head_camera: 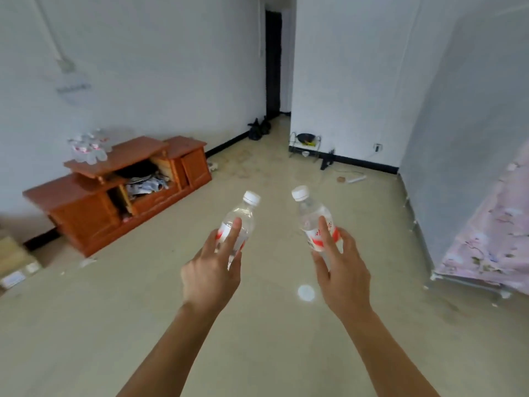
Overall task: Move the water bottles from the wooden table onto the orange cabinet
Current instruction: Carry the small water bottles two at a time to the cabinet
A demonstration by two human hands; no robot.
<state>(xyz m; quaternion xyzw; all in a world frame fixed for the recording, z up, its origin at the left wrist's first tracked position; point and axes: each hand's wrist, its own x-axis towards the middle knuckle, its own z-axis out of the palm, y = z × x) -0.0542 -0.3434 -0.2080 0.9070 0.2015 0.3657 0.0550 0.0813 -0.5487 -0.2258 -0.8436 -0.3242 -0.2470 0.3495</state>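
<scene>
My left hand (211, 275) grips a clear water bottle (243, 214) with a white cap and a red-and-white label, tilted up to the right. My right hand (342, 275) holds a second, matching water bottle (310, 213), tilted up to the left. Both bottles hang over the open floor in mid-room. The orange cabinet (94, 207) stands low against the left wall, well ahead and to the left of my hands. Several blurred water bottles (88, 149) stand on its raised top shelf at the left end. The wooden table is out of view.
The cabinet's open middle compartment holds papers and dark clutter (146, 180). Cardboard boxes (14, 262) lie at the far left. A floral-covered bed or rack (492, 239) fills the right side. A wire rack (305, 146), black bags (259, 128) and a dark doorway (273, 64) lie ahead.
</scene>
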